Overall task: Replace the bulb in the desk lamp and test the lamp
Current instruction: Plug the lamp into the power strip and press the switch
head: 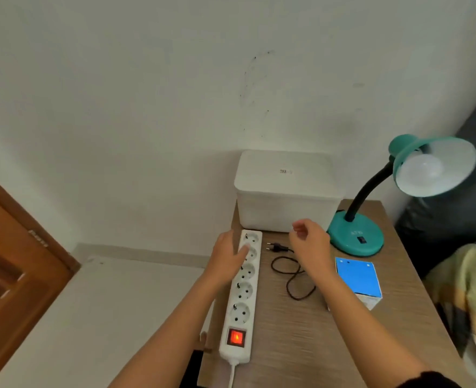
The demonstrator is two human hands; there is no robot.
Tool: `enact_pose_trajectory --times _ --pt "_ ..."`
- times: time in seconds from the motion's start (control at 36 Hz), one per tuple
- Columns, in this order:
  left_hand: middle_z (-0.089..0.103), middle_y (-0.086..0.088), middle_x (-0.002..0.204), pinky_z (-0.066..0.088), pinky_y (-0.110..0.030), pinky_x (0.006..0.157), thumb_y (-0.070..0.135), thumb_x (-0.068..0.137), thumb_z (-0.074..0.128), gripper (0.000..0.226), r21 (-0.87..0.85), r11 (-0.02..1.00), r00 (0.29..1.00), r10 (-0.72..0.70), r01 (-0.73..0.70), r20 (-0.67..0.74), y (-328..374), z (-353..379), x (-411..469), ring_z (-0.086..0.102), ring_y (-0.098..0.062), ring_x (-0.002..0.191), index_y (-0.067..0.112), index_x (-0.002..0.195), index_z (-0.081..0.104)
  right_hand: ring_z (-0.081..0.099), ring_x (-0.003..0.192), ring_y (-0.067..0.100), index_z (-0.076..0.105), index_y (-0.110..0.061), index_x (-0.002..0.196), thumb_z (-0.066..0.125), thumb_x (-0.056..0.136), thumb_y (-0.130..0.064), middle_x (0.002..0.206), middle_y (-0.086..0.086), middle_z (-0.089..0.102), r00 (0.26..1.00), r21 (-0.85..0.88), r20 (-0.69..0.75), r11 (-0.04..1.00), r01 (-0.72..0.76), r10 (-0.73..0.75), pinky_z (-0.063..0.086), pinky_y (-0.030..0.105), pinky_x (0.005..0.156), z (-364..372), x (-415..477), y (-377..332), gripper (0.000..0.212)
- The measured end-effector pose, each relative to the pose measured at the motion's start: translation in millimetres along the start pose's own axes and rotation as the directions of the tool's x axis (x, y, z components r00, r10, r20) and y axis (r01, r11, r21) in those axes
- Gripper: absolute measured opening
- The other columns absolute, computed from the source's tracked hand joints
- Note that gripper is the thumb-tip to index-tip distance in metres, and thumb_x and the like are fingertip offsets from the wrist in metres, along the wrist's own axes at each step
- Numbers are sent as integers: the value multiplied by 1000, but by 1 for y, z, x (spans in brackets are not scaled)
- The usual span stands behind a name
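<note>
A teal desk lamp stands at the table's back right, its black neck curving up to a shade holding an unlit white bulb. The lamp's black plug lies unplugged on the table, its cord looped below it. A white power strip with a glowing red switch runs along the left edge. My left hand rests flat on the strip's far end, fingers apart. My right hand hovers just right of the plug, fingers loosely curled, holding nothing. A blue bulb box lies in front of the lamp.
A white lidded plastic bin stands at the back of the wooden table against the wall. A brown door is at the left. Dark upholstery and a patterned cloth lie to the right.
</note>
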State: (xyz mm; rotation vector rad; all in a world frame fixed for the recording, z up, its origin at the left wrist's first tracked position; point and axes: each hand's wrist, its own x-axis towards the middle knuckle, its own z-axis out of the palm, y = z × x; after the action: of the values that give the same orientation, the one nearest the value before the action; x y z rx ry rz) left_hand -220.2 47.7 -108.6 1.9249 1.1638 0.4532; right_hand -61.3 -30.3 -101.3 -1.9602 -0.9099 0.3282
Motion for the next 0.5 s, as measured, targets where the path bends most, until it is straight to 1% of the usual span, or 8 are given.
enact_pose_trajectory --times 0.06,0.17,0.22,0.25,0.31,0.33,0.39,0.5 --pt "44 1 128 32 -22 93 32 93 52 41 10 1000 999 4 -4 32 -18 13 -9 43 -17 124 15 129 43 59 104 24 61 -2 113 56 87 -6 112 15 64 998 -10 31 999 -49 50 39 22 84 13 -8 12 27" --pt "38 -2 136 35 -24 99 40 88 57 62 -14 999 996 -44 46 83 -34 30 -23 44 -14 121 16 138 30 55 117 25 56 -2 124 57 87 -6 126 16 58 989 -48 97 993 -104 109 39 24 94 33 -9 28 38" --pt "29 -2 147 36 -31 107 54 83 56 78 -26 997 993 -65 68 101 -39 38 -25 38 -15 130 18 143 21 53 120 26 53 -1 127 57 86 -4 130 16 56 987 -86 106 990 -109 118 37 24 96 41 -6 33 41" --pt "21 -2 152 30 -36 113 56 82 55 84 -29 997 992 -68 72 108 -41 41 -26 28 -18 138 20 146 15 52 120 27 54 -1 127 57 86 -3 130 17 56 987 -107 112 989 -105 117 37 24 96 44 -4 35 41" --pt "7 1 156 16 -33 117 48 86 57 89 -52 995 991 -82 87 107 -40 45 -28 10 -17 144 17 149 2 54 116 28 56 -1 124 56 87 -3 126 17 58 984 -141 131 985 -99 118 37 22 91 49 0 39 37" --pt "4 1 157 14 -31 117 44 87 58 91 -59 994 992 -83 89 98 -39 46 -29 8 -16 145 16 149 -1 55 113 28 58 -2 122 55 87 -3 124 17 59 984 -156 139 983 -94 116 37 21 86 52 2 41 35" --pt "4 0 158 14 -29 116 41 87 60 91 -77 993 993 -78 85 85 -40 49 -28 9 -15 144 15 149 -1 56 110 28 60 -3 119 55 88 -4 121 16 59 984 -187 138 979 -82 109 35 21 82 55 5 46 32" --pt "9 1 157 15 -24 112 39 87 60 89 -109 990 993 -87 95 77 -45 52 -26 13 -14 143 17 149 0 56 109 28 61 -3 114 57 87 -4 119 15 60 984 -232 139 970 -75 109 40 26 85 59 11 53 27"
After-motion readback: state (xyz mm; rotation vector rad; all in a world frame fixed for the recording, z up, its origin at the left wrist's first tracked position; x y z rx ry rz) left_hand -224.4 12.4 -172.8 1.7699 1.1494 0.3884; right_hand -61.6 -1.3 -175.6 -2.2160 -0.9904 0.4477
